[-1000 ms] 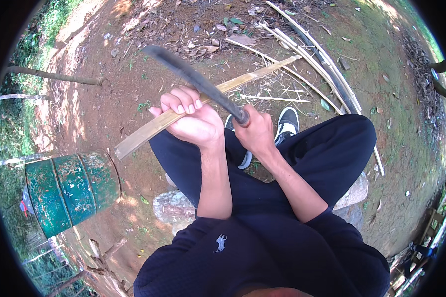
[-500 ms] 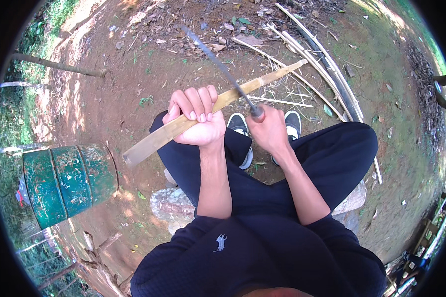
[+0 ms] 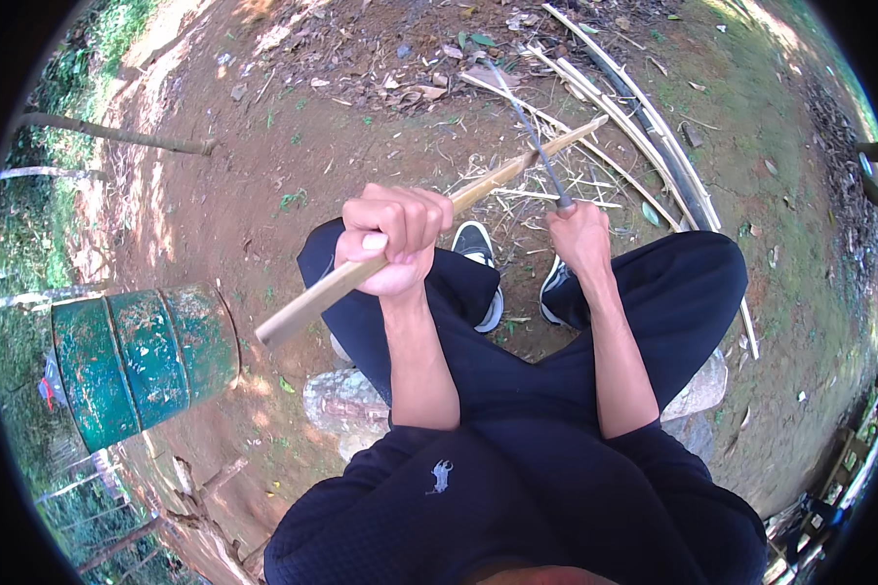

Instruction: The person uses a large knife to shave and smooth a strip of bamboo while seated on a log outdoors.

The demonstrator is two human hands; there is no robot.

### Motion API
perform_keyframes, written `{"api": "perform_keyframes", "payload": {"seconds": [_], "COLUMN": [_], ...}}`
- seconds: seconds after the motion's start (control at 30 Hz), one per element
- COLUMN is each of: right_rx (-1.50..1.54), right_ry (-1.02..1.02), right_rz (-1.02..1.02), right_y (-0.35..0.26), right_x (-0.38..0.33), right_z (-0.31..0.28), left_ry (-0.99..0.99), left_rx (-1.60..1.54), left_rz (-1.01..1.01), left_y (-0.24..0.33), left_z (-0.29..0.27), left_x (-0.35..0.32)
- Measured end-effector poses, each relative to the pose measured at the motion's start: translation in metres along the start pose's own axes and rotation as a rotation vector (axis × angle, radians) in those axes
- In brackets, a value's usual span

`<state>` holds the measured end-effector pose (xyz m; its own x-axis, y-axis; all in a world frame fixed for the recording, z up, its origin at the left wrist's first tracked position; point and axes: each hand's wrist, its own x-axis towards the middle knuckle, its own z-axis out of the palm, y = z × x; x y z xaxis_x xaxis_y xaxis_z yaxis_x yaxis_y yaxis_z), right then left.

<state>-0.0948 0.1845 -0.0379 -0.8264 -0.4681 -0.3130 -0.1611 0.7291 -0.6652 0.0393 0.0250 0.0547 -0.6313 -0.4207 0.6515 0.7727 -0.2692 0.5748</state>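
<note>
Gripping at mid-length: the left hand has its fingers wrapped around a flat bamboo strip, fist closed, thumb folded near the knuckles. Strip lies at a slant over the gap between the knees, its blunt near end low on the left, its far end up and right above the ground. Right hand clenches the handle of a long knife; the thin blade points up and away, crossing the strip toward its far end. Whether the edge bites or only rests there, cannot tell from this angle.

Handling, by judgement: strip looks light and fairly stiff along its length, likely springy if bent flatwise, apt to split along the grain. Smooth faces may slide in a sweaty palm; cut edges could be sharp or splintery. Best hold seems the middle or the blunt near portion, fingers well back from the blade, as the left hand has it. Knife probably the heavier of the two, weight forward of the fist; the handle is the only safe hold.

Around: dark shoes below the hands, pale shavings beyond them, long split strips ahead to the right, a green drum well apart on the left.
</note>
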Motion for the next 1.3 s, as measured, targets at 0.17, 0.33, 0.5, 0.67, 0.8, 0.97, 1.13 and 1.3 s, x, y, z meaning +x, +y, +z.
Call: {"api": "perform_keyframes", "payload": {"seconds": [0.17,0.33,0.5,0.67,0.8,0.97,1.13,1.3], "right_rx": [0.098,0.084,0.018,-0.224,-0.334,-0.201,-0.046,-0.19], "right_ry": [-0.11,-0.256,-0.151,-0.147,-0.009,-0.113,-0.179,-0.168], "right_rz": [-0.173,-0.239,-0.263,-0.114,-0.034,-0.1,-0.194,-0.172], "right_y": [-0.041,-0.047,-0.045,-0.044,0.044,-0.021,-0.043,-0.038], "right_x": [-0.036,-0.049,-0.047,-0.043,0.013,-0.038,-0.077,-0.066], "right_z": [-0.032,-0.04,-0.026,-0.034,-0.017,-0.038,-0.045,-0.038], "left_ry": [-0.128,-0.255,-0.325,-0.435,-0.579,-0.624,-0.654,-0.61], "left_rx": [-0.06,-0.086,-0.099,-0.104,-0.159,-0.18,-0.183,-0.179], "left_rz": [-0.131,-0.186,-0.199,-0.206,-0.204,-0.172,-0.211,-0.202], "left_y": [0.0,0.003,0.009,0.011,0.01,0.008,0.007,0.014], "left_z": [0.005,0.005,-0.009,-0.01,0.0,0.0,-0.001,-0.007], "left_x": [0.003,0.002,-0.002,-0.001,0.01,0.012,0.005,0.003]}}
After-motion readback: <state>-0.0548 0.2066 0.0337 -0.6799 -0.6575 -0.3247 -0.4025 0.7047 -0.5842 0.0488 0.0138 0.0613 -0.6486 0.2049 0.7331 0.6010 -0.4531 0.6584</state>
